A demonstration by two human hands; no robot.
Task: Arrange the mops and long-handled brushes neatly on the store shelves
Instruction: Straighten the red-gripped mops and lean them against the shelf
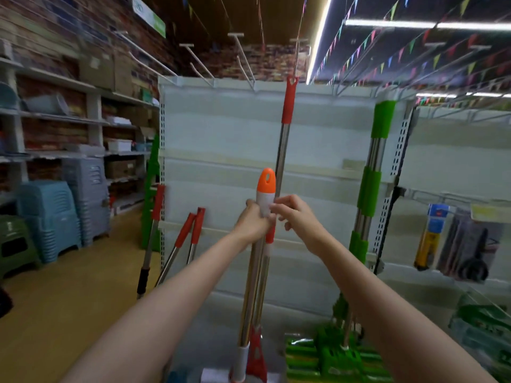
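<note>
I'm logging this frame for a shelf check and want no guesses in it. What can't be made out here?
- Head view: the foot of the orange-capped handle is cut off by the bottom edge.
- Where the left hand grips, its fingers hide how many poles it holds.
- The right hand is blurred; firm contact is unclear.
- The hanging packets at right are too blurred to read.

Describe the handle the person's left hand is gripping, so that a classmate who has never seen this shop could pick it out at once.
Start at the pale back panel of the shelf unit straight ahead. In front of its middle stands a cluster of steel poles, held by the left hand. The gripped handle is the short one with a white grip and rounded orange cap with a hanging hole; the taller pole behind has a plain red grip.
</note>
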